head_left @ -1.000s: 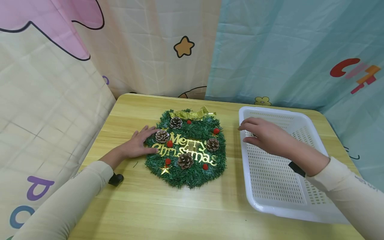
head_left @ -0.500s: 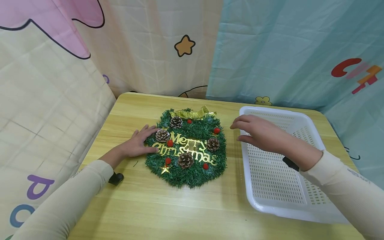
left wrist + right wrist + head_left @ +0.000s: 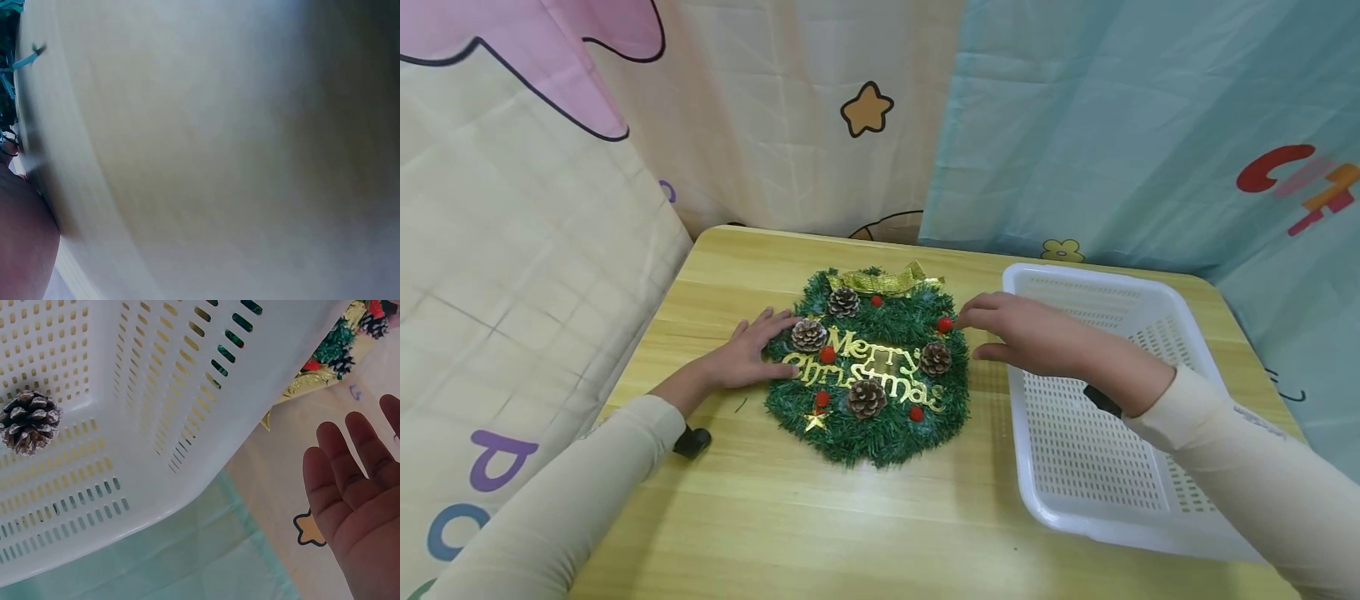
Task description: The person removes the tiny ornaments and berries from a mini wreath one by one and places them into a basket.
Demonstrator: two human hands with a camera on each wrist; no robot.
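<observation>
A green tinsel wreath (image 3: 871, 440) lies flat on the table, decked with pine cones, red berries, a gold star (image 3: 815, 420) and gold "Merry Christmas" lettering (image 3: 880, 371). My left hand (image 3: 752, 354) rests against its left edge, fingers spread and thumb beside the lettering. On the other side, my right hand (image 3: 1022, 333) hovers over the near rim of the basket, its fingertips close to a red berry (image 3: 945, 325); whether they touch is unclear. In the right wrist view its fingers (image 3: 362, 469) are extended with nothing in them.
A white slotted plastic basket (image 3: 1022, 492) stands on the right of the wooden table (image 3: 820, 533). One pine cone (image 3: 30, 422) shows inside it in the right wrist view. Printed curtains (image 3: 775, 125) hang behind and to the left of the table.
My right hand has moved left from above the basket to the wreath's right edge. The left hand has stayed at the wreath's left edge.
</observation>
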